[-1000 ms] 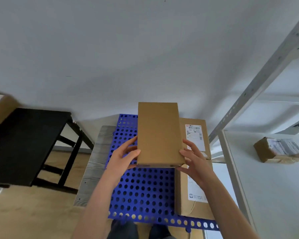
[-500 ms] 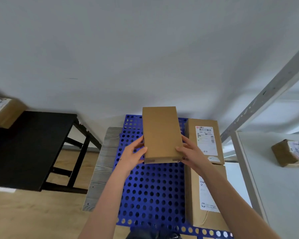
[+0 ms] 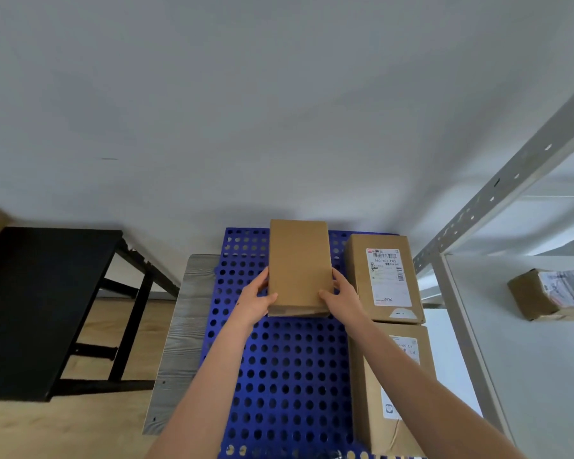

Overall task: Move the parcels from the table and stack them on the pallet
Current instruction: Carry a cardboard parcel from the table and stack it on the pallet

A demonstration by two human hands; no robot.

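Gripping a plain brown parcel (image 3: pixel 299 266) at frame centre, the left hand (image 3: pixel 253 301) and right hand (image 3: pixel 342 298) press against its near side edges, fingers curled round the cardboard. The parcel sits over the far part of the blue perforated pallet (image 3: pixel 279 376); whether it touches the pallet cannot be told. To its right, a labelled parcel (image 3: pixel 383 278) lies on the pallet, and a second labelled parcel (image 3: pixel 391 385) lies just below it in the frame, partly hidden by the right forearm. A black table (image 3: pixel 40 303) fills the left of the frame. At far right, another parcel (image 3: pixel 550 293) rests on a white shelf (image 3: pixel 527 376).
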